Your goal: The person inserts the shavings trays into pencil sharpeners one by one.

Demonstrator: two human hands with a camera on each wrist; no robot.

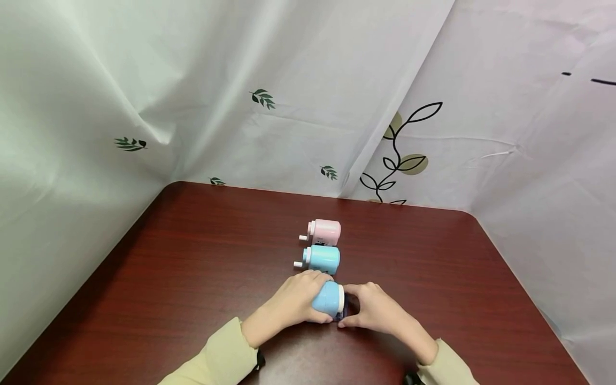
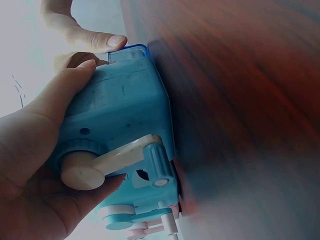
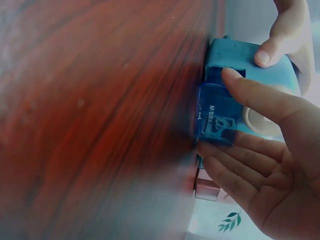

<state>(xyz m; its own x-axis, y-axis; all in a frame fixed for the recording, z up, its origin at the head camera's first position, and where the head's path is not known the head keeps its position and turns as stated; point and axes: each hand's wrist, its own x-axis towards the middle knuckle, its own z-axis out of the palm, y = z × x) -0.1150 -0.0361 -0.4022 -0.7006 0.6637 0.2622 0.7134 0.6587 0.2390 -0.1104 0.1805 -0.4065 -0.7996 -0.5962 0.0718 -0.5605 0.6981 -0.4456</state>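
Note:
A blue hand-crank pencil sharpener [image 1: 327,299] stands on the table near its front. My left hand [image 1: 299,299] grips its body from the left, fingers over the far side and thumb on the near side. In the left wrist view its crank handle [image 2: 122,154] shows beside the left palm. At the other end, a see-through dark blue shavings drawer [image 3: 218,112] sticks out of the body. My right hand [image 1: 377,310] pinches this drawer, with thumb and fingers on opposite sides. Whether the drawer holds shavings I cannot tell.
Just beyond stands a lighter blue crank sharpener [image 1: 324,259], and behind it a pink one [image 1: 327,231]; both have cranks pointing left. The dark red wooden table [image 1: 216,235] has rounded far corners. White patterned cloth [image 1: 298,133] hangs around the back and sides.

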